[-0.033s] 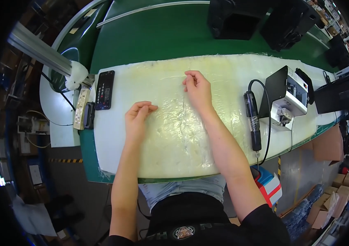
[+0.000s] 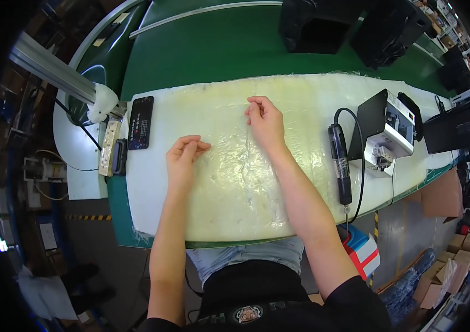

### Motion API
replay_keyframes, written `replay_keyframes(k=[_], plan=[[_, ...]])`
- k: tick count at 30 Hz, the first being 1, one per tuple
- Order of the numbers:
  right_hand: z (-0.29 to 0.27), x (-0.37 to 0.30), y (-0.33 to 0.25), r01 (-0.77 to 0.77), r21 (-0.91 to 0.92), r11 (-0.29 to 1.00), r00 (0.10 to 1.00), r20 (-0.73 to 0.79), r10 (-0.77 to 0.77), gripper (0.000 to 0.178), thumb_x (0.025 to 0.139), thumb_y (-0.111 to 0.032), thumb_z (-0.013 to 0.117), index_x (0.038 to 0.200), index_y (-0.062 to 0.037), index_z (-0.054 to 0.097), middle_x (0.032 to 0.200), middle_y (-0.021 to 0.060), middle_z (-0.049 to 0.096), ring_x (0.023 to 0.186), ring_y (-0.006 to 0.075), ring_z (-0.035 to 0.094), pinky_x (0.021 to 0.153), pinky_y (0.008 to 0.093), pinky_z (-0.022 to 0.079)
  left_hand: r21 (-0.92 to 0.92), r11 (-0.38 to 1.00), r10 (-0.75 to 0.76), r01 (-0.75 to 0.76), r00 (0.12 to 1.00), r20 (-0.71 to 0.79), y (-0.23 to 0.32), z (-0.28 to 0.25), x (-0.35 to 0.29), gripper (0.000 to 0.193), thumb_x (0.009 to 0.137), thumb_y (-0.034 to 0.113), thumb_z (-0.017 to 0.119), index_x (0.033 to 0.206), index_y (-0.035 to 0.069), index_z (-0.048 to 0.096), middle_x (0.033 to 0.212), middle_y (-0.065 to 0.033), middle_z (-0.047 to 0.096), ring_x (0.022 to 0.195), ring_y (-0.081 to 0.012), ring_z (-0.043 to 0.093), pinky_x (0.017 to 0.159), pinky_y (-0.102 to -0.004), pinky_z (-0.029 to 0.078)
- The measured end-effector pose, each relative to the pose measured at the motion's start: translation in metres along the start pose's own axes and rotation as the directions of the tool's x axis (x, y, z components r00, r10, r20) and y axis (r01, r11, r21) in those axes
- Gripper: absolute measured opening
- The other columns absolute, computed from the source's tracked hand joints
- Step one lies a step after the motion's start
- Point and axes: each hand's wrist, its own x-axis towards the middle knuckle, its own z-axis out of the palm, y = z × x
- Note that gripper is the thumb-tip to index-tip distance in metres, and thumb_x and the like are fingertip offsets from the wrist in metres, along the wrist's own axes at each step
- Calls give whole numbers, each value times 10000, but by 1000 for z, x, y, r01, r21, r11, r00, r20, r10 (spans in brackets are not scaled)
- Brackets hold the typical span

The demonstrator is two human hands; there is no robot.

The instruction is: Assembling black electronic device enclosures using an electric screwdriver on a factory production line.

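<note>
My left hand (image 2: 184, 159) is over the pale mat (image 2: 229, 205), left of the middle, its thumb pressed to the bent fingers. Farther off and to the right, my right hand (image 2: 266, 122) has its fingers curled in against the thumb. Nothing shows in either hand, and the two are well apart. A plastic film with creases and shine covers the mat between them. To the right of my right forearm lies a black electric screwdriver (image 2: 340, 163) with a looped cable. A flat black device with rows of small marks (image 2: 141, 123) lies beyond my left hand, at the mat's left edge.
A black and silver screw feeder (image 2: 395, 124) stands right of the screwdriver, with a dark screen (image 2: 456, 128) beyond it. A power strip (image 2: 110, 148) lines the left edge. Black plastic housings (image 2: 318, 27) sit on the green surface (image 2: 207, 47) at the back.
My left hand has shifted very slightly to the left. My right hand has moved barely at all, and both keep their finger pose.
</note>
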Motion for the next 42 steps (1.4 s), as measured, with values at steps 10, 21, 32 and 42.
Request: replay_keyframes(k=[10,21,32,42], plan=[[-1,-6,0,55,-134,989,998,-5,-56,181,935,-103,508,1053,-15,614,786,50,637,638,94,563,592,234,467,210,952,219,-222,975,41,7,41,35,178,906,0,454,977,-35,614,904,-92,653,746,-134,634,612,-243,497],[4,-5,0,45,-103,994,999,2,-45,184,948,-101,493,1059,-1,599,773,45,599,619,89,530,580,224,456,237,955,186,-180,983,-2,-12,28,36,182,923,-2,447,986,-23,616,865,-80,646,732,-112,606,665,-241,499],[1,-6,3,4,-86,996,999,-43,-7,171,954,-100,491,1053,-6,595,763,29,577,601,74,507,561,212,439,106,990,88,-91,996,33,-13,26,39,181,937,26,446,997,-17,611,879,-82,642,744,-120,608,681,-245,497],[6,-2,-2,-24,-76,997,999,-37,21,168,939,-77,500,1053,-7,602,760,40,604,620,83,535,584,221,456,93,993,70,-75,996,53,-9,22,41,214,917,0,446,1050,-19,612,928,-93,647,749,-125,613,685,-253,499]])
